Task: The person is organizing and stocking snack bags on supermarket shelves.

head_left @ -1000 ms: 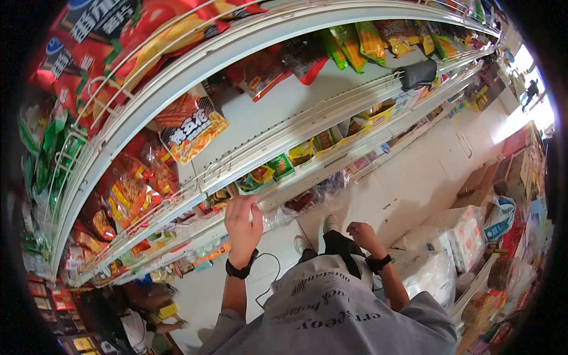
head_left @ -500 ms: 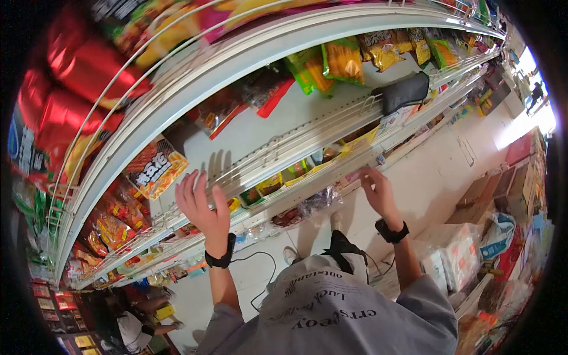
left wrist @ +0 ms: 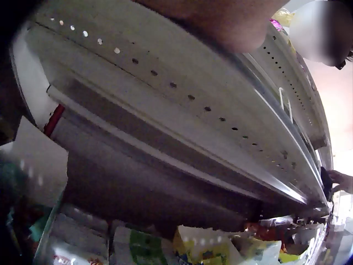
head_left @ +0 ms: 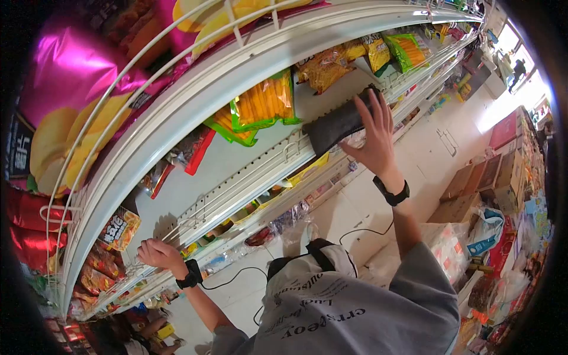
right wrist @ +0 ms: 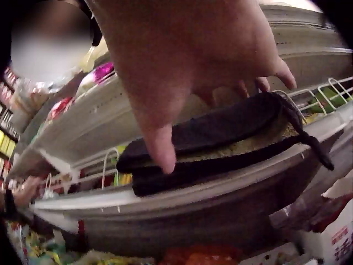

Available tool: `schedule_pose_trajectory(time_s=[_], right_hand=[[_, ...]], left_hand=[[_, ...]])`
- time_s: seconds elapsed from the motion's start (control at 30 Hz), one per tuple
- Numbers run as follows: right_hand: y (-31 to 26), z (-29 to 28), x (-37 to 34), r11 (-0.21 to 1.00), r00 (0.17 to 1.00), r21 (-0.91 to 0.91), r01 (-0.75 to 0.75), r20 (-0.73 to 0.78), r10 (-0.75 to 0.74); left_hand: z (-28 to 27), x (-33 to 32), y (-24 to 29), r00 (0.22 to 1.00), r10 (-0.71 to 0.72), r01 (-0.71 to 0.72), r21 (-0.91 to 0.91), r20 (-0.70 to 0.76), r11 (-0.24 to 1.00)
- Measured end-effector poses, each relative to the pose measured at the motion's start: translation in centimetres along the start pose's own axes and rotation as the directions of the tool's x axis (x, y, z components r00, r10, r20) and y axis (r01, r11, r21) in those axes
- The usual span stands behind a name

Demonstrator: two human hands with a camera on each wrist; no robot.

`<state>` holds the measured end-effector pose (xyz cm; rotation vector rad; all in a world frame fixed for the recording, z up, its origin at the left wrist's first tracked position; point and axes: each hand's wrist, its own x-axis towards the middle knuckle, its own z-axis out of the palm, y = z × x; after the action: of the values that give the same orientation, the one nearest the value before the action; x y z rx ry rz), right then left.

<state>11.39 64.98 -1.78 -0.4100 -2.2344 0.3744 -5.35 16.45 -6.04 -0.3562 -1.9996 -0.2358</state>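
Observation:
In the head view, a black soft case [head_left: 334, 129] lies along the front wire rail of the middle shelf. My right hand [head_left: 378, 139] is spread over its right end; in the right wrist view the thumb [right wrist: 161, 149] is in front of the case [right wrist: 209, 135] and the other fingers are behind it. Whether they touch it I cannot tell. At the left, my left hand [head_left: 161, 255] has its fingers bent over the shelf's front rail [head_left: 204, 214]. The left wrist view shows part of that hand [left wrist: 220, 19] above the perforated shelf underside [left wrist: 165, 99].
Orange snack packs [head_left: 263, 103] and a noodle-like pack [head_left: 120, 229] lie on the middle shelf. Large chip bags [head_left: 77, 89] fill the upper shelf behind wire guards. Cartons [head_left: 503, 177] and wrapped packages [head_left: 444, 251] stand across the aisle. A cable [head_left: 236, 275] hangs near the body.
My right hand has risen from beside the body to the black case. The left hand has gone left along the shelf, its fingers now bent at the rail. The camera view has shifted along the shelf.

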Motion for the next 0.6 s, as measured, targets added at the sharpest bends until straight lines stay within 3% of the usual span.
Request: schedule_pose_trajectory(time_s=[0.07,0.27,0.37,0.53,0.6], right_hand=[[0.0,0.3,0.4,0.960,0.959,-0.177,0.218,0.219,-0.178],[1.5,1.6,1.2,0.931,0.918,-0.134,0.341,0.259,-0.299],[2.2,0.2,2.9,0.854,0.854,-0.127,0.504,0.221,-0.471],[2.8,0.6,4.7,0.862,0.846,0.123,0.492,0.168,-0.507],[3.4,0.7,4.4,0.924,0.946,0.266,0.273,0.100,-0.308]], left_hand=[[0.0,-0.1,-0.1,1.000,-0.017,0.018,0.014,-0.006,1.000],[0.0,0.1,0.3,1.000,-0.011,0.010,-0.012,-0.029,1.000],[0.1,-0.1,0.1,0.998,-0.002,-0.001,-0.044,-0.065,0.999],[0.0,0.1,0.3,0.999,-0.020,0.020,-0.019,-0.027,1.000],[-0.2,0.4,0.6,0.998,0.008,-0.010,-0.027,-0.057,1.000]])
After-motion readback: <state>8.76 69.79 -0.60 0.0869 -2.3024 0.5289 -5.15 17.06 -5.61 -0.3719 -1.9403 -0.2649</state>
